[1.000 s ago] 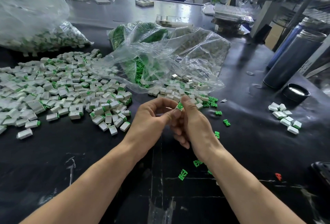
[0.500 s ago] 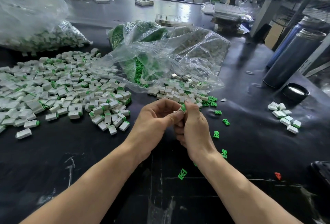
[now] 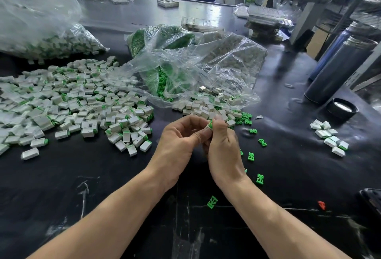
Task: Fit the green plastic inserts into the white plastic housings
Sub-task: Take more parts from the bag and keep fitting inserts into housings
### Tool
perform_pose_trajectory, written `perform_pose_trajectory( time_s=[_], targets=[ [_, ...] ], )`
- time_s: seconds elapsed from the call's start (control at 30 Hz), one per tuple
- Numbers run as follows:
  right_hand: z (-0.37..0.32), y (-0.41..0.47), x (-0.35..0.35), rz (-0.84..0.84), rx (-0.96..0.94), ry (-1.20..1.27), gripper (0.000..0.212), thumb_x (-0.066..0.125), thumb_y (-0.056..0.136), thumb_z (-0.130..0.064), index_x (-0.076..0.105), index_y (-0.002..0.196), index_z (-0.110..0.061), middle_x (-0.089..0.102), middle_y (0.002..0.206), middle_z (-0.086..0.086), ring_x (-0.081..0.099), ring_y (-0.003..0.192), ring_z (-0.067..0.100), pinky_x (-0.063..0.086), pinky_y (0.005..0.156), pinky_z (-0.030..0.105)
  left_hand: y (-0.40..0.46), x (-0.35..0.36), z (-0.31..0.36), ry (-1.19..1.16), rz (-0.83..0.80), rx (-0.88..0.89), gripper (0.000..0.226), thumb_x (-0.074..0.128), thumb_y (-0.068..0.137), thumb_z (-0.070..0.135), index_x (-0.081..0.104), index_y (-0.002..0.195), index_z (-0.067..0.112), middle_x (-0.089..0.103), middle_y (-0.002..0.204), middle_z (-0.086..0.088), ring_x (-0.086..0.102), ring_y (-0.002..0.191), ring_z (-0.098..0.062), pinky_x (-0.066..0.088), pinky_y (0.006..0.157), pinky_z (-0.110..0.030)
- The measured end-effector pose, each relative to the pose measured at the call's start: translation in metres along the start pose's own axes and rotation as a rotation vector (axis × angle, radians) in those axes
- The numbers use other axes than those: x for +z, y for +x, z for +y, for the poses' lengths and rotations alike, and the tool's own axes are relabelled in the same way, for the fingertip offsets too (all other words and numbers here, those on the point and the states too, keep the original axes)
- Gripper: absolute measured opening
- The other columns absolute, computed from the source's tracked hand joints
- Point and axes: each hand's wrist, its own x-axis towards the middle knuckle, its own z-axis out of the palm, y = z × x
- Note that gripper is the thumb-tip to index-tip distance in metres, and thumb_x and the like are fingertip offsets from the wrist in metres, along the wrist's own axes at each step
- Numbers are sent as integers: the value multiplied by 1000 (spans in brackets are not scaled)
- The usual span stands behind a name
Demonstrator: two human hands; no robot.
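My left hand [image 3: 179,143] and my right hand [image 3: 223,147] meet at mid-table, fingers curled around one small piece. A green insert [image 3: 210,124] shows between the fingertips; the white housing it goes with is mostly hidden by my fingers. A big heap of white housings with green inserts [image 3: 72,106] spreads over the left. Loose white housings [image 3: 206,110] lie just beyond my hands. Loose green inserts [image 3: 251,156] are scattered to the right and one lies near my wrists [image 3: 212,202].
A clear bag of green inserts [image 3: 165,79] lies open behind the hands, another bag of parts [image 3: 51,44] at far left. A small group of housings [image 3: 329,137], a dark cap [image 3: 342,110] and a steel flask [image 3: 340,68] stand at right. A red piece [image 3: 321,205] lies low right.
Both hands have shifted slightly left and closer together, and the green insert sits deeper between the fingertips. Loose inserts right of my wrist have come into view.
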Motion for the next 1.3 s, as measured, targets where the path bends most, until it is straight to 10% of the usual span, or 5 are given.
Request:
perform_pose_trajectory(
  time_s=[0.3, 0.77, 0.97, 1.2, 1.3],
  targets=[
    [0, 3, -3, -89, 166, 96, 65, 29, 94, -71, 68, 52, -39, 49, 44, -14, 44, 39, -1, 33, 41, 18, 2, 0, 0, -15, 17, -59, 4, 67, 93, 1, 68, 95, 5, 65, 81, -9, 58, 73, -21, 50, 75, -39],
    [4, 4, 3, 73, 90, -33, 60, 28, 90, -50, 79, 87, -19, 71, 71, -4, 66, 74, 17, 54, 75, 38, -1, -2, 4, 32, -3, -67, 17, 69, 93, 5, 66, 104, -7, 69, 96, -23, 62, 90, -34, 52, 89, -47],
    [8, 5, 1, 51, 139, 87, 56, 34, 88, -52, 77, 84, -15, 73, 76, 12, 70, 78, 36, 54, 77, 50, 2, -1, 1, 61, -27, -15, 15, 67, 94, 1, 66, 104, -10, 70, 88, -16, 66, 75, -19, 56, 64, -23],
    [9, 7, 1, 27, 121, 35, 50, 31, 89, -51, 77, 72, -41, 70, 65, -6, 60, 60, 7, 42, 63, 30, 2, -1, -4, 175, -5, 63, 2, 70, 94, 4, 72, 94, 4, 74, 80, -4, 67, 69, -8, 53, 62, -17],
    [8, 7, 2, 54, 126, 22, 55, 32, 83, -53, 79, 79, -24, 78, 83, 9, 72, 81, 28, 56, 77, 46, 2, 0, -5, 214, 23, 76, 4, 70, 94, 4, 72, 92, 7, 76, 81, -6, 68, 70, -8, 52, 62, -16]
  ],
)
